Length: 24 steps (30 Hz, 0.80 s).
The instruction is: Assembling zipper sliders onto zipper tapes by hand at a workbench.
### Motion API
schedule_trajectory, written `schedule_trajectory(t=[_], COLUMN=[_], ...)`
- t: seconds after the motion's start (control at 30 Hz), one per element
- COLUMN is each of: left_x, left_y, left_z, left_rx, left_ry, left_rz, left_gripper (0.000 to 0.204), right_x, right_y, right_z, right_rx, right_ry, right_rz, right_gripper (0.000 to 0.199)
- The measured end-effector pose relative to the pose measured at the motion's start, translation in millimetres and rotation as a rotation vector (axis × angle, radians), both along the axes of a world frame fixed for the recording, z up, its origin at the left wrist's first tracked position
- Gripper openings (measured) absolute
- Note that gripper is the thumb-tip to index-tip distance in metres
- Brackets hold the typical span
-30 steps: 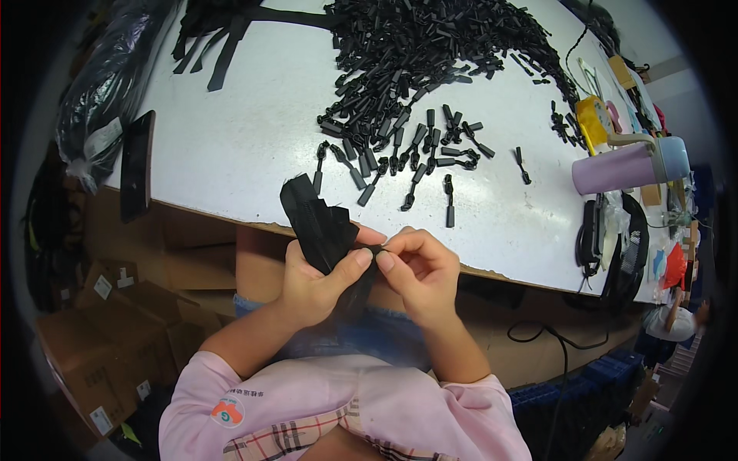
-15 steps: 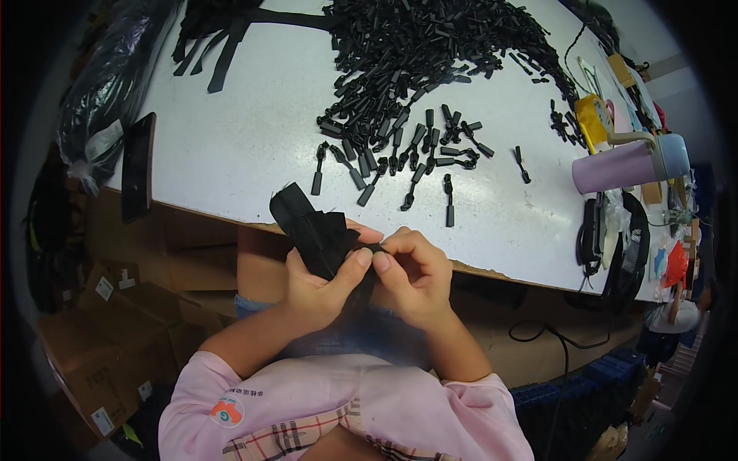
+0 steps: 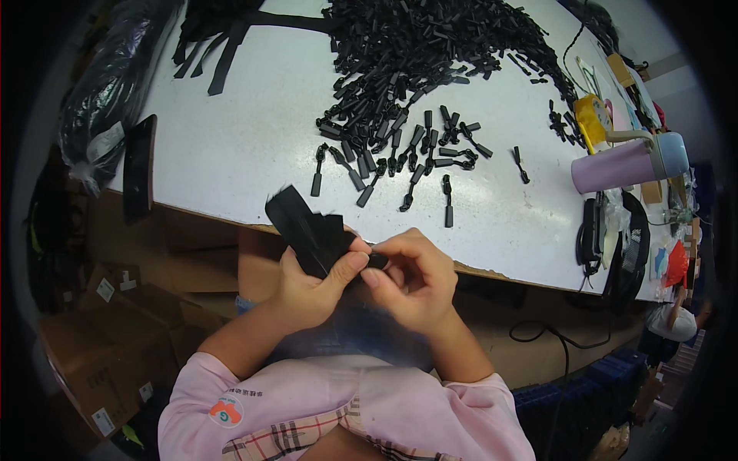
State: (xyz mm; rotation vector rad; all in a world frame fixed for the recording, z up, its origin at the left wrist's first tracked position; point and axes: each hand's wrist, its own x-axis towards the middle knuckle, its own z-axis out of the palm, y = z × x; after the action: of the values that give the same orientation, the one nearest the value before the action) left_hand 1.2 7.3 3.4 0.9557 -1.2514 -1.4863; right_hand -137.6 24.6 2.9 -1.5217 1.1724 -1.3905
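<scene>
The left hand (image 3: pixel 311 296) has its grip clamped on a stack of black strips (image 3: pixel 304 230), thumb on top, just off the near edge of the surface (image 3: pixel 246 146) and above the lap. The strips tilt up and to the left, their loose ends overlapping that edge in view. The right hand (image 3: pixel 419 284) is just beside it, its thumb and forefinger together on a small dark piece (image 3: pixel 377 261) by the left thumb; the other fingers curl inward. Whether the piece is joined to a strip is too blurred to tell.

A large heap of black pulls (image 3: pixel 423 58) covers the far middle of the surface and trails toward its right side. Its front thins into scattered pulls pointing various ways; a single pull (image 3: pixel 448 201) lies closest to the near edge, and another (image 3: pixel 521 165) sits apart, to the right.

Black straps (image 3: pixel 227 58) spread at the far left, one reaching to the heap. Along the left edge lie a clear bag (image 3: pixel 111 92) with dark contents and, by the near left corner, a dark slab (image 3: pixel 139 169). On the right side a lilac bottle (image 3: pixel 615 167) lies near yellow tape (image 3: pixel 592 119). Cartons (image 3: pixel 100 346) stand below the left edge.
</scene>
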Motion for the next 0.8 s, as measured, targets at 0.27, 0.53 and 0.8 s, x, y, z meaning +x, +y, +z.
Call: schedule_trajectory(t=[0.27, 0.53, 0.8], left_x=[11.2, 10.2, 10.8], left_y=[-10.5, -6.8, -4.4], left_z=[2.9, -13.9, -4.7], left_rx=[0.093, -0.009, 0.188], left_ry=[0.008, -0.134, 0.209], left_rz=[-0.031, -0.257, -0.218], left_gripper=[0.016, 0.013, 0.024], right_x=[-2.6, 8.9, -2.7], right_y=[1.8, -10.2, 5.4], right_z=[-12.7, 3.3, -7.9], right_rx=[0.285, -0.304, 0.269], right_ry=[0.089, 0.427, -0.433], right_rz=[0.471, -0.071, 0.215], right_gripper=[0.016, 0.031, 0.005])
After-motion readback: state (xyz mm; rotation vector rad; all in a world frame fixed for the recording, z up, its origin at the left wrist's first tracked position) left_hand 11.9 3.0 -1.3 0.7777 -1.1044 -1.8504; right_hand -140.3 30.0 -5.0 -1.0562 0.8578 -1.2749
